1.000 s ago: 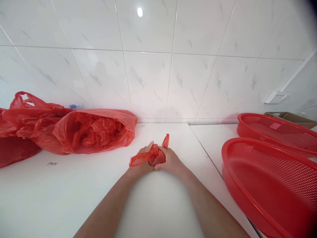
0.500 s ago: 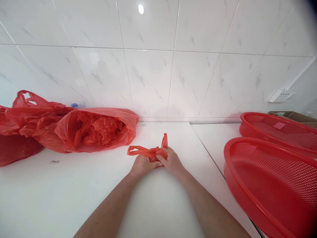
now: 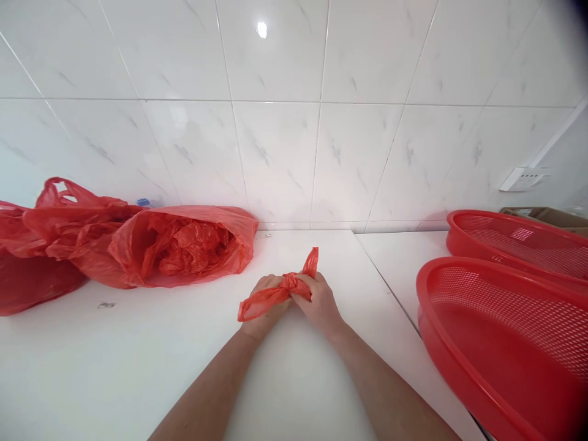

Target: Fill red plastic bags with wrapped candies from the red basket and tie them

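Between my hands is a small red plastic bag [image 3: 290, 283], bunched and twisted at its middle. My left hand [image 3: 264, 313] is closed around its left part, and one handle loop lies across the back of that hand. My right hand [image 3: 319, 300] grips the right side, with the other loop sticking up beyond the fingers. Several fingertips are hidden under the plastic. Left of my hands, a larger red plastic bag [image 3: 243, 236] lies on its side, its mouth facing me and crumpled red bags [image 3: 195, 245] inside it.
More red plastic bags [image 3: 82, 226] are heaped at the far left, with a blue cap [image 3: 143, 201] behind them. Two red mesh baskets [image 3: 429, 288] stand on the right, a brown box [image 3: 546, 214] behind. A tiled wall [image 3: 275, 159] borders the white table [image 3: 114, 367].
The bag's left loop has swung down over my left hand, and the right loop has spread wider and leans right. Both hands have turned slightly around the bag. The view has tilted up a little.
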{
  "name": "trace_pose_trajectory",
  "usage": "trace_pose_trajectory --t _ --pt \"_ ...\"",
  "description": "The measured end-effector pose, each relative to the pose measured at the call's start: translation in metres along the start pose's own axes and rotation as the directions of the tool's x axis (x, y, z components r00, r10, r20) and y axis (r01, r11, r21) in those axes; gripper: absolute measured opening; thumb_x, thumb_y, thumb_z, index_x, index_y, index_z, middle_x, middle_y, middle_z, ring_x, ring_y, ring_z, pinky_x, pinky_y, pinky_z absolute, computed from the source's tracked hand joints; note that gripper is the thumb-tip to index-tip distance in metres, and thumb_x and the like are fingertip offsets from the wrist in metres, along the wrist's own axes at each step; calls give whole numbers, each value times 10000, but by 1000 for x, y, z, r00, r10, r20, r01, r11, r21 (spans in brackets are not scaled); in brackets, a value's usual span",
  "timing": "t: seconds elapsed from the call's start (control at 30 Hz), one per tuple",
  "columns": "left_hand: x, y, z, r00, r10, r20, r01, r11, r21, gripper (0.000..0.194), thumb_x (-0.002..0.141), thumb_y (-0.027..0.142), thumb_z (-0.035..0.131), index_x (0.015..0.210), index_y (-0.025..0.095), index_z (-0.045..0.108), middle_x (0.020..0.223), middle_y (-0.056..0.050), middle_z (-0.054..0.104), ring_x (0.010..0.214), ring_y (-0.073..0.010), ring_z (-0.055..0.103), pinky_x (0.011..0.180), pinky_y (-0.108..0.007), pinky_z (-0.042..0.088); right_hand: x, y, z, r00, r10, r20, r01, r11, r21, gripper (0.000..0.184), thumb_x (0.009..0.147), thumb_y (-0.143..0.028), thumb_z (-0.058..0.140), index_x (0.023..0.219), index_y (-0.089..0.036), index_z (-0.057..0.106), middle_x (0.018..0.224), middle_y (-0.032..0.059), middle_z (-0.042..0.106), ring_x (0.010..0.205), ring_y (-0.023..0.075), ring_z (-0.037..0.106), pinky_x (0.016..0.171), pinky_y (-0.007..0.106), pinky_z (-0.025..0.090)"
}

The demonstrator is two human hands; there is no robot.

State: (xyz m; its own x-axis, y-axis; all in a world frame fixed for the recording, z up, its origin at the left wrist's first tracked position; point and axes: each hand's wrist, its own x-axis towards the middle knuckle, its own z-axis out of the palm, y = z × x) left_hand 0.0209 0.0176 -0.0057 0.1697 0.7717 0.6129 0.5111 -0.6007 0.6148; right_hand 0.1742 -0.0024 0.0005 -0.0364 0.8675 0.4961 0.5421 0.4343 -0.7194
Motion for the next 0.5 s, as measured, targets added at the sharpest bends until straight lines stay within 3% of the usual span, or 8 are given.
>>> trace_pose_trajectory --t 0.07,0.13,0.2,0.33,0.4,0.5 --pt "3 0 -3 1000 6 21 -6 1000 18 412 673 392 682 1045 251 577 1024 -55 584 1012 -253 533 871 -428 455 0 0 -1 999 -38 8 38 999 -19 447 758 -254 585 1203 -275 550 1191 66 537 1127 234 460 985 403 369" --pt "3 -1 -6 998 -27 52 27 1000 3 718 615 428 728 1250 276 431 1234 -90 488 1130 -274 469 917 -469 431 0 -1 -3 995 -82 57 83 997 -9 522 787 -308 569 1297 -254 472 1320 66 465 1231 240 384 1048 420 305" --pt "2 -2 -9 993 -56 107 61 997 -43 827 624 471 716 1334 289 332 1323 -111 417 1185 -275 435 936 -468 428 -1 -2 -4 987 -125 101 123 992 32 523 837 -390 511 1331 -236 437 1370 68 424 1270 239 348 1066 421 281" --pt "-1 -4 -12 985 -31 168 66 976 -208 538 837 504 454 1314 260 409 1321 -103 450 1218 -236 431 1008 -438 376 -2 0 -2 991 -111 74 102 987 120 445 917 -429 343 1303 -254 478 1341 49 468 1258 214 382 1060 409 293" --pt "-1 -5 -12 981 -123 150 160 951 -265 462 912 455 298 1283 234 461 1278 -99 502 1192 -207 464 1013 -418 372 -2 3 0 999 -41 32 37 991 126 434 924 -429 320 1277 -257 506 1312 49 497 1230 210 418 1042 407 316" --pt "0 -7 -9 953 -294 68 302 926 -226 443 922 434 294 1241 225 520 1224 -89 554 1143 -201 509 984 -402 398 1 10 2 999 44 -26 -42 997 71 414 913 -434 347 1211 -255 571 1205 63 575 1135 218 497 984 402 366"
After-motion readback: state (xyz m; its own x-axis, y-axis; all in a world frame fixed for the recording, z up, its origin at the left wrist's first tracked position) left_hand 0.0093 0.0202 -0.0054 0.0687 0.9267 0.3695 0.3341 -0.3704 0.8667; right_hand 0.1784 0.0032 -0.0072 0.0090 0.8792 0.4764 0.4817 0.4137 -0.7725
